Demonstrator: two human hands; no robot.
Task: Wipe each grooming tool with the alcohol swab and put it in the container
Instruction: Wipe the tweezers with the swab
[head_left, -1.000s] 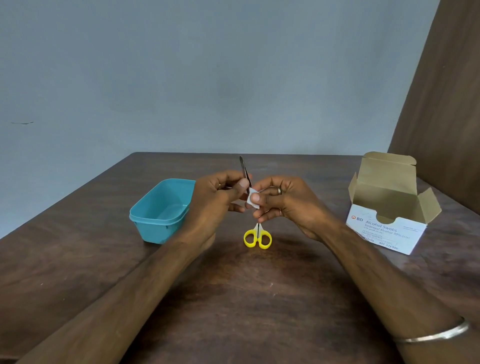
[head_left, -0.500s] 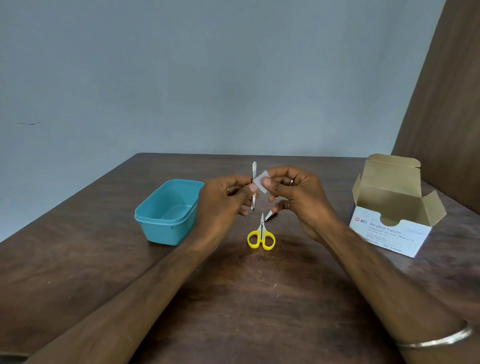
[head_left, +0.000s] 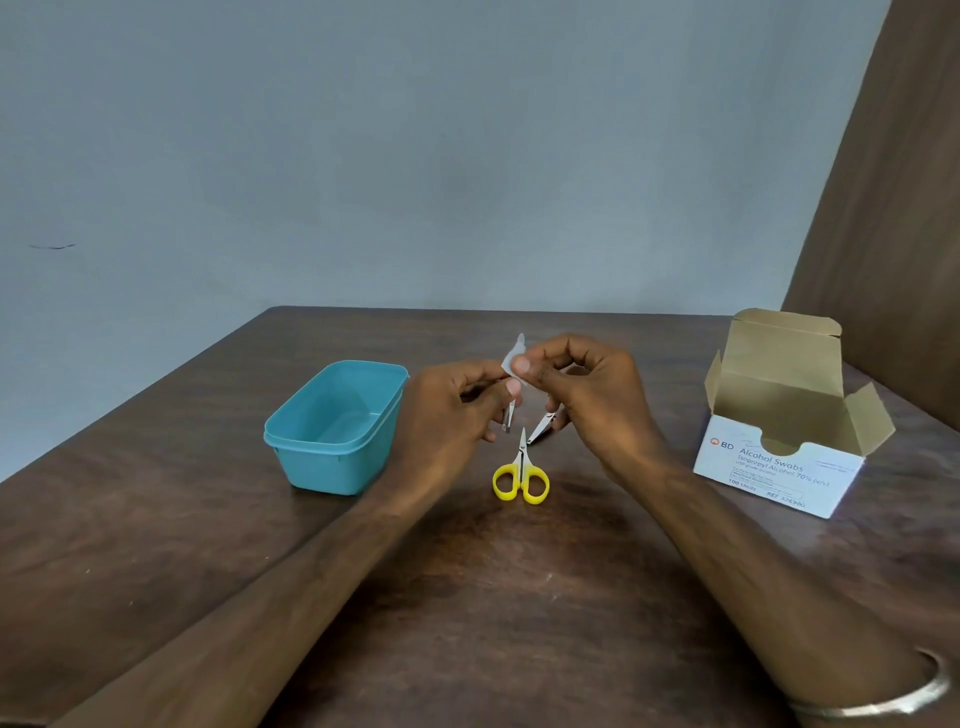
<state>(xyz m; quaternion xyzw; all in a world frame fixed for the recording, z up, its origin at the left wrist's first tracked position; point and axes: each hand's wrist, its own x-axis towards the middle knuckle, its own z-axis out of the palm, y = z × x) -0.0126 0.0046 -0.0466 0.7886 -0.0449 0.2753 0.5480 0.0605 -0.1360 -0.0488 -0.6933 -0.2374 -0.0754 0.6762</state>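
Note:
My left hand (head_left: 452, 410) grips a thin metal tool, seemingly tweezers (head_left: 508, 420), held upright above the table; only its lower end shows below my fingers. My right hand (head_left: 587, 395) pinches a small white alcohol swab (head_left: 513, 356) around the tool's upper end, which it hides. Small yellow-handled scissors (head_left: 521, 475) lie on the wooden table (head_left: 467, 597) just below both hands. A second small metal tool (head_left: 542, 428) lies on the table under my right hand, partly hidden. An empty teal container (head_left: 337, 426) stands to the left of my left hand.
An open white box of alcohol swabs (head_left: 779, 457) stands at the right, flaps up. A brown wooden panel (head_left: 893, 260) rises behind it. A grey wall lies beyond the table's far edge. I wear a metal bangle (head_left: 883, 701) on my right wrist.
My right hand has slid the swab up the tool from near my left fingers to its top end. The tool's bare tip no longer shows above the hands.

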